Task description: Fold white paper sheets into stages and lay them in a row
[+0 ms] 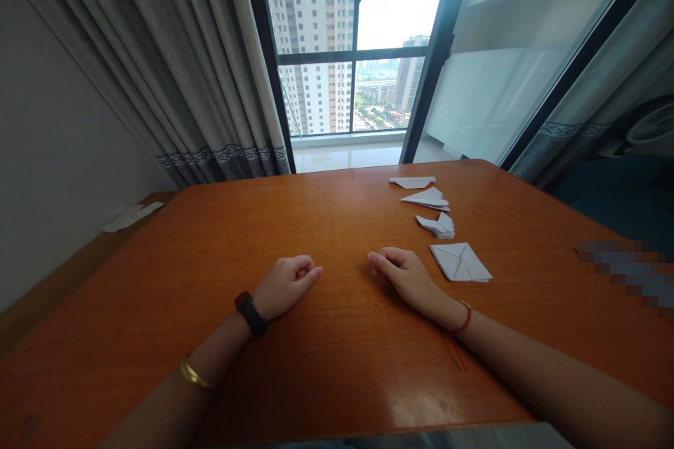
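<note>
On the wooden table, my left hand (287, 285) rests with its fingers curled in and nothing showing in them. Opposite it, my right hand (403, 277) lies closed in the same loose way, with no object visible in the grip. Just right of that hand is a folded white paper square (461, 263) with crossing crease lines. Behind the square, a folded paper piece with a raised tail-like end (437, 226) and a paper plane (426, 198) lie in a row. Farthest back is a flat folded paper strip (412, 182) with slanted ends. Neither hand touches any of the papers.
The orange-brown table (236, 224) reaches toward a window (352, 55). A grey curtain (210, 70) hangs at the left. White papers (131, 216) lie on a ledge beyond the table's left edge. A blurred-out object (629, 270) sits at the right edge.
</note>
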Tool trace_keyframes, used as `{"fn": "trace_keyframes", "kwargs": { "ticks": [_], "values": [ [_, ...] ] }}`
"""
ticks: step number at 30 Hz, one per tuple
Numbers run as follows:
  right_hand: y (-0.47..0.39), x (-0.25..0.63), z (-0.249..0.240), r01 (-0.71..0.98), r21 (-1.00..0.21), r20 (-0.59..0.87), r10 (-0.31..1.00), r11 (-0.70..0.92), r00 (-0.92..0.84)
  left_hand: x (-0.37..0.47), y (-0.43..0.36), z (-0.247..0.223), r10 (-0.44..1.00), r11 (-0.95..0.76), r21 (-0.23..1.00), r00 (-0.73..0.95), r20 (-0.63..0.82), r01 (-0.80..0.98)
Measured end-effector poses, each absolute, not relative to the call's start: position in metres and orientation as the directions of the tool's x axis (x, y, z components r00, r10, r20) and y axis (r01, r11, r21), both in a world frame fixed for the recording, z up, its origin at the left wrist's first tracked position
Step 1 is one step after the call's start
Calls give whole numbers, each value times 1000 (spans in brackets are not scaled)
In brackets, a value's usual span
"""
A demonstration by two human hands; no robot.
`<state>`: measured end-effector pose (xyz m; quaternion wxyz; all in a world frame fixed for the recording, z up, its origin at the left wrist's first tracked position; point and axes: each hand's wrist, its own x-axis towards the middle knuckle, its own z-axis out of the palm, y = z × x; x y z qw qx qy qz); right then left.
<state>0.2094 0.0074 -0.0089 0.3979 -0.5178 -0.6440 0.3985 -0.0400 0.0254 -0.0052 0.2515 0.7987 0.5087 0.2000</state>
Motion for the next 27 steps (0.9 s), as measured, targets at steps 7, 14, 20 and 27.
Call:
{"fn": "trace_keyframes", "kwargs": {
  "ticks": [7,14,20,27],
  "values": [
    [7,209,-8,345,-926,104,983,150,-150,-40,24,-4,913,-354,604,403,59,714],
    [6,210,-9,356,-921,112,982,160,-151,-39,24,-4,915,-352,597,400,57,720],
    [6,209,-8,348,-926,102,983,149,-151,-40,26,-5,911,-360,593,407,59,720],
    [5,210,-8,349,-924,107,983,154,-152,-40,24,-5,913,-353,594,405,50,723]
  ]
}}
